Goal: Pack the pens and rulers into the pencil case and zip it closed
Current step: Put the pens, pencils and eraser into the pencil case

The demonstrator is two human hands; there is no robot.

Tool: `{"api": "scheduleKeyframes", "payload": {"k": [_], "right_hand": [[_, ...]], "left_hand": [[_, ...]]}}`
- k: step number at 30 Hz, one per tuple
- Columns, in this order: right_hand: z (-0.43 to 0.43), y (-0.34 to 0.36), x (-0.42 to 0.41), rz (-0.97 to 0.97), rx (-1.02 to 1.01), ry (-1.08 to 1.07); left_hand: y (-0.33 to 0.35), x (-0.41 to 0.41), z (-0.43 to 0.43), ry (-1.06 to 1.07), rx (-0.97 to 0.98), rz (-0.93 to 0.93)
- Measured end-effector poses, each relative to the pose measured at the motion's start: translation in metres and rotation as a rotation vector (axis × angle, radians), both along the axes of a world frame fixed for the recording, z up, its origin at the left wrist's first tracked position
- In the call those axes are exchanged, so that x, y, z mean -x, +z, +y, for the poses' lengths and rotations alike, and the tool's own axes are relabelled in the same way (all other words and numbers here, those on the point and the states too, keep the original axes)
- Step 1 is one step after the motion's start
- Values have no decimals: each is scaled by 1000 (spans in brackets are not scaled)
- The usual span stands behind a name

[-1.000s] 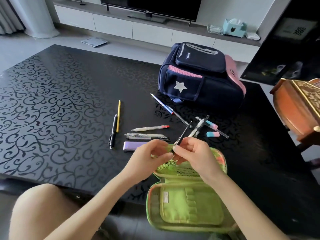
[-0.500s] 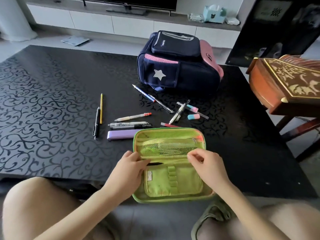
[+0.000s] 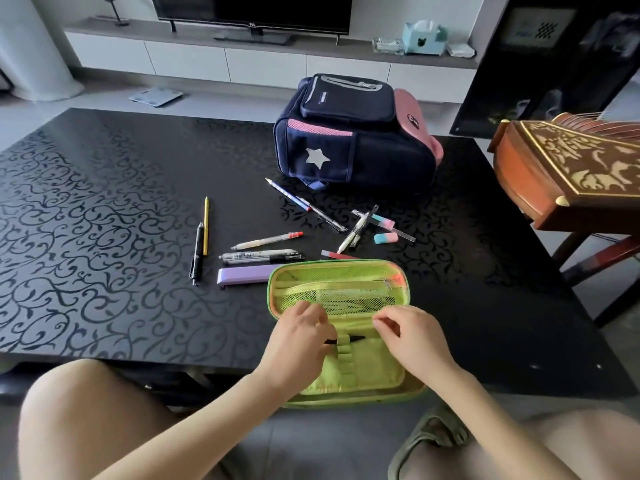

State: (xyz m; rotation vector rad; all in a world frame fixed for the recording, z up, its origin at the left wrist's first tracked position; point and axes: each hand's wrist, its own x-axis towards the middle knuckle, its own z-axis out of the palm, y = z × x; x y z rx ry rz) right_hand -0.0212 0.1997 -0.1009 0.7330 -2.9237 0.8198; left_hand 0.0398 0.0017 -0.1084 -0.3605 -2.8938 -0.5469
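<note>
On the table (image 3: 104, 209), a dark pen (image 3: 197, 258) and a yellow pencil (image 3: 206, 225) lie at ten o'clock from the open green pencil case (image 3: 341, 266). Inside the case, the left hand (image 3: 301, 344) has its grip clenched on a slim black pen (image 3: 356, 338) lying across the loops. At three o'clock from it, the right hand (image 3: 412, 337) curls beside the mesh pocket; whether its grip holds anything, I cannot tell.

black pen (image 3: 356, 338) | was held above | now threaded in pencil case (image 3: 341, 265) loop
</note>
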Motion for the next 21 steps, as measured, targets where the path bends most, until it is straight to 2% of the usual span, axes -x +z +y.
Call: {"api": "scheduleKeyframes", "payload": {"k": [3,6,9,11,15,18,21], "right_hand": [[-7,11,9,-49,-1,19],[-22,17,15,-60,1,48],[-42,16,20,-90,-24,87],[-52,13,22,-96,-40,107],[-62,7,23,-88,-66,112],[-62,3,23,-87,-64,111],[-61,-1,22,-77,-52,118]], "left_hand": [[16,4,-18,196,-243,-56],[24,26,-61,497,-394,36],[19,58,-121,793,-313,27],[12,78,-147,869,-225,-34],[9,109,-163,875,-8,-186],[4,122,-170,879,72,-275],[-1,129,-174,859,135,-289]]}}
